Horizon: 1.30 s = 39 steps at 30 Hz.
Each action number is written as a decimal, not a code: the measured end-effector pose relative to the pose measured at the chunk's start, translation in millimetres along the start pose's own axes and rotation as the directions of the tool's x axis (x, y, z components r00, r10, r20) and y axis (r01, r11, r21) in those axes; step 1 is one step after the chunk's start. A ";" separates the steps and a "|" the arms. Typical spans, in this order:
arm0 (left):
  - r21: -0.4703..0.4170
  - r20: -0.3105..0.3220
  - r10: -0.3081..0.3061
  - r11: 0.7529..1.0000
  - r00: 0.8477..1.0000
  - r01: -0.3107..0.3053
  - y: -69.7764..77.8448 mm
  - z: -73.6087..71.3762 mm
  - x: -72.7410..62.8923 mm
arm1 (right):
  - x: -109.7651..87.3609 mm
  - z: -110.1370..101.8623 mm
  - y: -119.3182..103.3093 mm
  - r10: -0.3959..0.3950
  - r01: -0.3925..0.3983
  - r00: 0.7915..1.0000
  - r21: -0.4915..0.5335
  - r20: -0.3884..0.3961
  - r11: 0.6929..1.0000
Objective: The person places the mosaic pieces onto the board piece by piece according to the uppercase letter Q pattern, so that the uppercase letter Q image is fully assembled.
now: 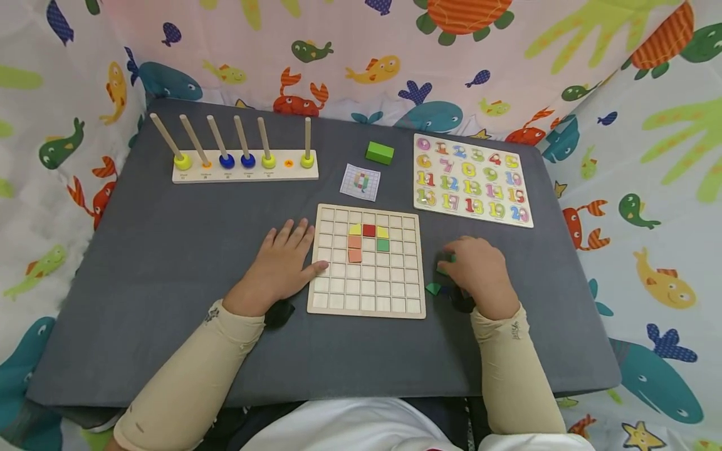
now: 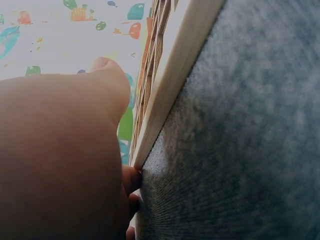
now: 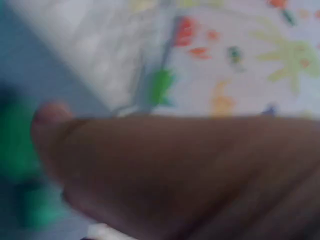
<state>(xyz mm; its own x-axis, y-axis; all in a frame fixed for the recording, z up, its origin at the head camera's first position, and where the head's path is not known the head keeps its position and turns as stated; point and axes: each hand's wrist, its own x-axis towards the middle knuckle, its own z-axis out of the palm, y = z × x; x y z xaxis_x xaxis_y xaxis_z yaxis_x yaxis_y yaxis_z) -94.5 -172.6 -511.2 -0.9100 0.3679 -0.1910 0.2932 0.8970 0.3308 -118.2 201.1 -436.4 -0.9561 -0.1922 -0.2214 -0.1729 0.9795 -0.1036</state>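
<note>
A wooden grid board [image 1: 366,304] lies flat on the grey table, with red, yellow, orange and green pieces in its upper squares. My left hand [image 1: 279,266] rests flat at the board's left side, fingers spread, thumb over its edge. In the left wrist view the board's pale side [image 2: 165,90] runs past the thumb. Right of the board, my right hand [image 1: 479,269] bends its fingers over green pieces [image 1: 442,270]. The right wrist view is blurred, with green pieces [image 3: 17,140] beyond the thumb; I cannot tell whether one is pinched. A small green triangle [image 1: 433,288] lies beside the board.
Behind the board lie a pattern card [image 1: 360,182] and a green block [image 1: 380,153]. A number board [image 1: 472,180] sits at the back right. At the back left stands a peg stand [image 1: 245,174] with upright sticks and coloured rings. Printed cloth surrounds the table.
</note>
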 end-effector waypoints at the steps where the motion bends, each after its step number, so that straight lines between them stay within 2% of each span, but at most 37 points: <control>1: -0.003 0.001 0.000 1.000 1.000 0.000 0.2 -0.9 -0.4 | -3.0 4.2 6.9 0.019 -0.019 0.999 0.021 0.026 1.000; 4: -0.001 0.014 -0.003 1.000 1.000 0.003 2.5 -6.5 -1.7 | -7.9 16.5 18.0 0.035 -0.040 0.998 0.097 0.050 0.995; 6: -0.004 0.026 -0.012 1.000 1.000 0.012 4.2 -11.1 -3.6 | -7.2 19.3 16.9 0.017 -0.017 1.000 0.136 0.001 0.991; 9: -0.012 0.036 -0.028 1.000 0.999 0.028 2.4 -11.3 -6.1 | 0.4 16.5 1.2 -0.072 0.092 0.991 0.188 -0.111 0.978; 11: -0.014 0.039 -0.039 0.999 0.998 0.039 0.0 -8.3 -7.9 | 7.5 14.8 -17.3 -0.160 0.198 0.971 0.220 -0.178 0.955; 13: -0.022 0.036 -0.044 0.999 0.998 0.045 -2.4 -4.3 -8.6 | 15.7 15.8 -36.7 -0.248 0.299 0.945 0.256 -0.214 0.919; 16: -0.022 0.039 -0.050 0.998 0.998 0.051 -2.3 -1.5 -9.1 | 27.5 21.3 -57.1 -0.320 0.359 0.932 0.311 -0.172 0.880; 19: -0.025 0.041 -0.041 0.999 0.998 0.042 1.0 -1.2 -7.8 | 32.9 28.5 -62.6 -0.308 0.322 0.946 0.344 -0.098 0.882; 21: -0.024 0.042 -0.031 0.999 0.999 0.032 4.0 -3.0 -6.3 | 32.6 32.1 -61.4 -0.299 0.309 0.951 0.311 -0.081 0.899; 23: -0.016 0.032 -0.019 1.000 0.999 0.020 6.6 -6.3 -4.8 | 30.4 34.3 -59.8 -0.314 0.332 0.943 0.232 -0.112 0.914; 27: -0.002 0.024 -0.015 1.000 1.000 0.015 8.7 -12.9 -2.6 | 23.8 36.2 -62.9 -0.390 0.405 0.886 0.007 -0.249 0.914; 30: 0.000 0.028 -0.010 1.000 1.000 0.010 8.0 -12.8 -0.4 | 18.0 37.2 -72.3 -0.429 0.429 0.852 -0.069 -0.301 0.901; 32: 0.005 0.031 -0.008 1.000 0.999 0.008 6.9 -10.8 0.9 | 15.4 39.3 -81.4 -0.481 0.479 0.829 -0.083 -0.284 0.874; 35: 0.020 0.034 -0.016 1.000 0.999 0.016 4.7 -6.5 1.8 | 12.5 43.0 -94.6 -0.557 0.553 0.801 -0.085 -0.218 0.829; 37: 0.022 0.031 -0.025 0.999 0.999 0.024 4.3 -5.5 1.0 | 10.8 44.4 -98.8 -0.581 0.577 0.796 -0.078 -0.168 0.813; 39: 0.016 0.032 -0.031 0.999 0.999 0.031 4.3 -5.1 0.1 | 8.9 42.6 -97.0 -0.579 0.580 0.802 -0.041 -0.147 0.814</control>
<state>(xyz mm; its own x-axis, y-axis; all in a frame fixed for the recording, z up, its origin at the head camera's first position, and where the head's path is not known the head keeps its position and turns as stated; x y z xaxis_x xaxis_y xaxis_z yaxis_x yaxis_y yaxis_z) -94.9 -170.0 -505.1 -0.9089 0.3475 -0.2306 0.2698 0.9116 0.3102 -99.8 101.8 -469.6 -0.7016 -0.7121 0.0248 -0.7046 0.6882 -0.1728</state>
